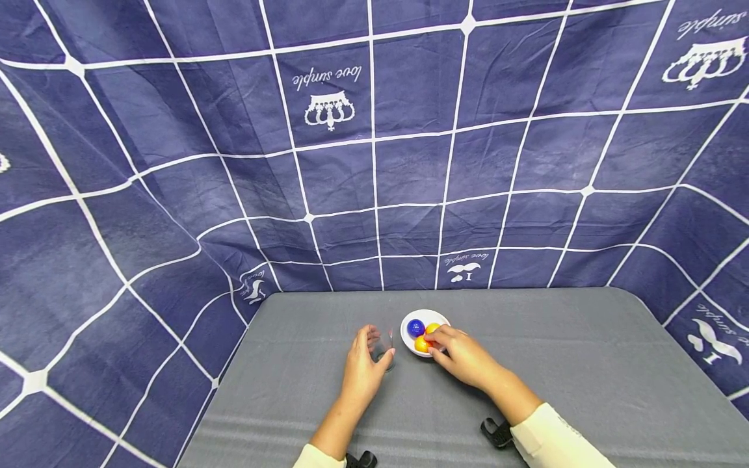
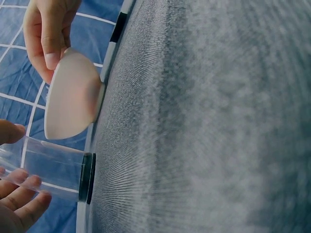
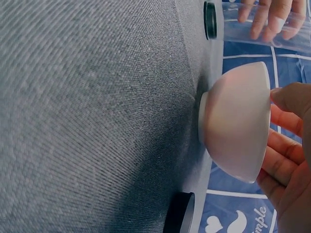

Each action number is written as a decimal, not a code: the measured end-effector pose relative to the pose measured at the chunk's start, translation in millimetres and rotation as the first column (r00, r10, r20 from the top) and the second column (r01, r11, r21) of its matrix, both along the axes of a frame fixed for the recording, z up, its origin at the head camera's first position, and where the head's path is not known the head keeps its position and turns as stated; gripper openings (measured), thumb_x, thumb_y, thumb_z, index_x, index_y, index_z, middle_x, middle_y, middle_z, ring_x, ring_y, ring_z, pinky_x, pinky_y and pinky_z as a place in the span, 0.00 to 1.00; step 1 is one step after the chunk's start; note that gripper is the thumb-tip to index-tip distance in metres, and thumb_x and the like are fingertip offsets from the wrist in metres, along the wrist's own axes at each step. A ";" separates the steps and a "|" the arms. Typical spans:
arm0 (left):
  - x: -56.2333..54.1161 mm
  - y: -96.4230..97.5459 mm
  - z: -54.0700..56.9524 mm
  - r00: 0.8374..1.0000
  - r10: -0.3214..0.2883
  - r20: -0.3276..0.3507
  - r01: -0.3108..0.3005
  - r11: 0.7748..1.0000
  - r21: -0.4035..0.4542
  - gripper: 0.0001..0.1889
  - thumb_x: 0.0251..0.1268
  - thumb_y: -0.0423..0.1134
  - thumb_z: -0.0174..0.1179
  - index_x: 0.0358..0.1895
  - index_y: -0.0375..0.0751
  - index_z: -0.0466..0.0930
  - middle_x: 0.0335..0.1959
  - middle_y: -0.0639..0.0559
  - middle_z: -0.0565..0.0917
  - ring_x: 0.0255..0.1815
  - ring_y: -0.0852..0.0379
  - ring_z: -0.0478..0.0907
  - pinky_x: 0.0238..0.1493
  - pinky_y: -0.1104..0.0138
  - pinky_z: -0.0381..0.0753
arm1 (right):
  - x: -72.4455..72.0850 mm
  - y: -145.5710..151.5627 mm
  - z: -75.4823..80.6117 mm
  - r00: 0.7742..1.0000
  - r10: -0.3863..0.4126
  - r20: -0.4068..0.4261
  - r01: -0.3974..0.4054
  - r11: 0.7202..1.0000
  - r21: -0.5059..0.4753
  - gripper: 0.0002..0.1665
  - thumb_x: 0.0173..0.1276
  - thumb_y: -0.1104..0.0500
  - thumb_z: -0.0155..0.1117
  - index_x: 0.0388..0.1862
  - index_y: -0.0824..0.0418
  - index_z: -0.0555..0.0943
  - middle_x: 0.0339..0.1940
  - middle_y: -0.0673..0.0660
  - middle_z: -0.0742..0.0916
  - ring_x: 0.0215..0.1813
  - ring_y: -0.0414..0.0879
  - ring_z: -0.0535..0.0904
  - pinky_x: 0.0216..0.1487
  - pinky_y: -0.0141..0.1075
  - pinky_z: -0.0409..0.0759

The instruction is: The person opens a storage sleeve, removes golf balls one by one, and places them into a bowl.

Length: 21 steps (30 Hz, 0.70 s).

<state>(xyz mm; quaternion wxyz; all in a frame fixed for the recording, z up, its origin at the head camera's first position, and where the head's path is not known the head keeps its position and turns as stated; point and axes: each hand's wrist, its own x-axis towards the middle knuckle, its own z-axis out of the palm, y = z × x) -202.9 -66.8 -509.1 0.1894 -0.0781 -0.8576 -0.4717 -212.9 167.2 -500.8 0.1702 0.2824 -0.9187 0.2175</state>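
Note:
A clear cylindrical container (image 1: 383, 359) with a dark base stands upright on the grey table. My left hand (image 1: 365, 367) grips its side, thumb on one side and curved fingers on the other; the left wrist view shows the clear wall (image 2: 56, 158) between them. To its right sits a white bowl (image 1: 407, 339) holding a blue ball (image 1: 416, 327) and two orange-yellow balls (image 1: 422, 344). My right hand (image 1: 465, 357) reaches over the bowl's right rim, fingertips beside the orange-yellow balls. The bowl wall (image 3: 238, 121) hides whether those fingertips pinch a ball.
Grey cloth covers the table (image 1: 281, 390). Behind and at both sides hangs a blue curtain (image 1: 409, 169) with white lines. A black device (image 1: 496, 432) is worn at my right wrist. In the right wrist view, an unidentified dark rounded object (image 3: 180, 213) shows at the lower edge.

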 end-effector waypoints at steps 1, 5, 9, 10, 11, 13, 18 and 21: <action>0.0 0.0 0.0 1.000 0.001 0.002 -0.001 1.000 0.001 0.30 0.54 0.34 0.74 0.60 0.33 0.72 0.50 0.44 0.85 0.54 0.47 0.83 0.54 0.54 0.84 | 0.1 -0.3 0.3 1.000 0.000 0.001 0.000 1.000 -0.002 0.14 0.67 0.58 0.68 0.51 0.59 0.86 0.43 0.50 0.85 0.42 0.47 0.82 0.50 0.46 0.81; -0.2 -0.2 -0.6 1.000 0.000 0.014 0.000 1.000 0.009 0.30 0.53 0.34 0.74 0.60 0.34 0.72 0.51 0.44 0.85 0.55 0.46 0.83 0.54 0.53 0.84 | 1.0 -1.4 2.1 1.000 -0.001 0.001 0.001 1.000 -0.010 0.14 0.66 0.59 0.69 0.50 0.59 0.86 0.43 0.51 0.85 0.42 0.47 0.82 0.50 0.47 0.81; -0.1 -0.4 -0.4 0.999 -0.002 0.041 0.002 1.000 0.018 0.32 0.52 0.35 0.75 0.60 0.35 0.72 0.52 0.42 0.85 0.55 0.44 0.84 0.56 0.52 0.83 | 1.8 -1.7 3.4 1.000 0.003 0.001 -0.003 1.000 -0.015 0.14 0.66 0.59 0.69 0.51 0.59 0.86 0.44 0.52 0.86 0.43 0.47 0.83 0.51 0.47 0.81; 0.0 -0.5 -0.1 0.999 -0.003 0.050 0.002 1.000 0.023 0.33 0.51 0.35 0.76 0.61 0.35 0.71 0.53 0.41 0.85 0.56 0.43 0.84 0.57 0.52 0.83 | 1.8 -1.7 3.4 1.000 0.005 0.001 -0.005 1.000 -0.019 0.14 0.66 0.59 0.69 0.51 0.59 0.86 0.45 0.52 0.86 0.44 0.48 0.83 0.51 0.47 0.81; 0.1 -0.7 0.3 0.998 -0.003 0.060 0.002 1.000 0.029 0.34 0.51 0.36 0.76 0.62 0.35 0.71 0.54 0.41 0.85 0.57 0.43 0.84 0.58 0.51 0.82 | 1.7 -1.5 3.4 1.000 0.008 0.001 -0.008 1.000 -0.027 0.14 0.67 0.60 0.69 0.51 0.59 0.86 0.46 0.52 0.86 0.45 0.48 0.84 0.52 0.47 0.82; 0.5 -1.3 1.9 0.997 -0.004 0.075 0.001 0.999 0.042 0.36 0.51 0.37 0.76 0.64 0.34 0.70 0.55 0.41 0.85 0.57 0.41 0.83 0.59 0.50 0.81 | 1.3 -1.1 3.2 1.000 0.013 -0.005 -0.014 0.999 -0.045 0.14 0.67 0.60 0.68 0.51 0.59 0.86 0.47 0.52 0.86 0.46 0.48 0.84 0.54 0.47 0.82; 1.2 -4.4 10.4 0.997 0.013 0.072 -0.017 0.999 0.045 0.41 0.51 0.40 0.77 0.69 0.38 0.68 0.56 0.44 0.85 0.60 0.41 0.82 0.64 0.48 0.77 | -0.4 1.0 2.6 0.997 -0.003 -0.079 -0.004 0.996 -0.089 0.14 0.65 0.61 0.70 0.49 0.59 0.86 0.46 0.51 0.88 0.44 0.46 0.85 0.51 0.45 0.82; 2.1 -6.6 17.1 0.999 0.026 0.047 -0.028 0.999 0.039 0.41 0.52 0.41 0.77 0.70 0.40 0.67 0.56 0.46 0.86 0.62 0.41 0.80 0.66 0.47 0.75 | -1.4 2.7 2.5 0.991 -0.028 -0.132 0.010 0.991 -0.131 0.12 0.64 0.61 0.71 0.47 0.59 0.87 0.44 0.50 0.88 0.41 0.43 0.84 0.46 0.43 0.81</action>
